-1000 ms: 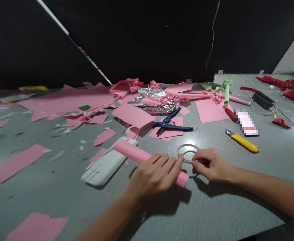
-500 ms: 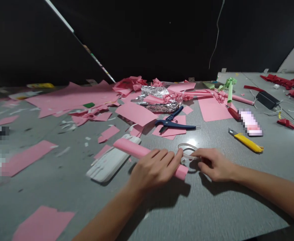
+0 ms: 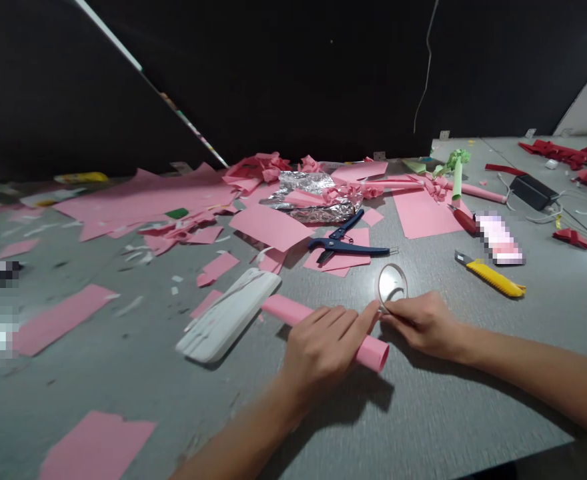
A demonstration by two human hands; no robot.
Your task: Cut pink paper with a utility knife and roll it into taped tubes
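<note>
My left hand (image 3: 326, 340) is wrapped over a rolled pink paper tube (image 3: 372, 353), which slants across the table with its open end toward the lower right. Its index finger reaches the base of a roll of clear tape (image 3: 379, 293) standing on edge. Pinched between thumb and fingers, the tape roll's lower edge is in my right hand (image 3: 426, 327). Part of the tube is hidden under the left hand. Left of the tube lies a white oblong device (image 3: 231, 317).
Beyond the hands are dark blue pliers-like cutters (image 3: 348, 247) on pink scraps, and crumpled foil (image 3: 323, 210). On the right lie a yellow box cutter (image 3: 496, 279), a blurred-out phone (image 3: 499, 239) and a black adapter (image 3: 533, 193). Pink paper pieces (image 3: 66, 317) are scattered left.
The tape roll has tipped from nearly flat to upright, and my right hand has closed on its edge. My left hand and the pink tube have shifted slightly right.
</note>
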